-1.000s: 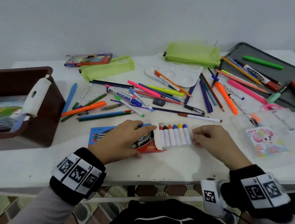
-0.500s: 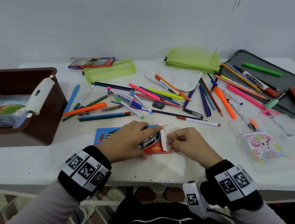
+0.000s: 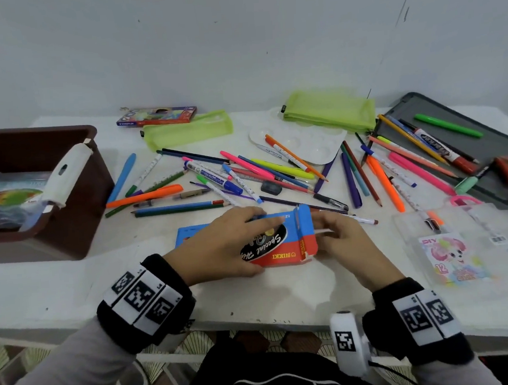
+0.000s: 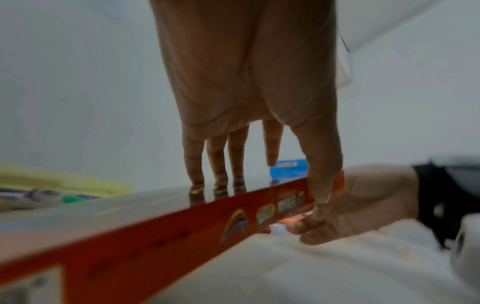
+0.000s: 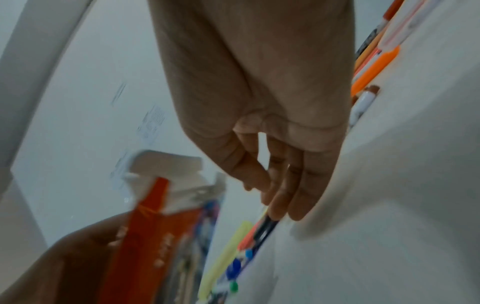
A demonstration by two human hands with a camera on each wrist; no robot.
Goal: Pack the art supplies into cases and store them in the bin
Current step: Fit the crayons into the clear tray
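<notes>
A red and blue marker box (image 3: 285, 254) lies near the table's front edge, with its near red side (image 4: 182, 226) tipped up. My left hand (image 3: 260, 243) holds it, fingers (image 4: 218, 181) across the top and thumb on the red side. The blue end flap (image 3: 305, 227) stands up at the box's right end. My right hand (image 3: 332, 231) is at that open end (image 5: 182, 185) with its fingers (image 5: 288, 203) loosely bent and nothing between them. The markers inside are hidden. The brown bin (image 3: 76, 224) stands at the left and holds a clear packet.
Loose pens, markers and pencils (image 3: 245, 174) are strewn across the middle of the table. Two green mesh pouches (image 3: 187, 132) (image 3: 328, 113) and a white palette (image 3: 301, 149) lie at the back. An open grey case (image 3: 452, 106) sits at the right, a clear pouch (image 3: 452, 255) before it.
My right hand pushed the tray of markers leftwards into the box until they vanished inside. The box has since tipped up, and its end flap now stands raised.
</notes>
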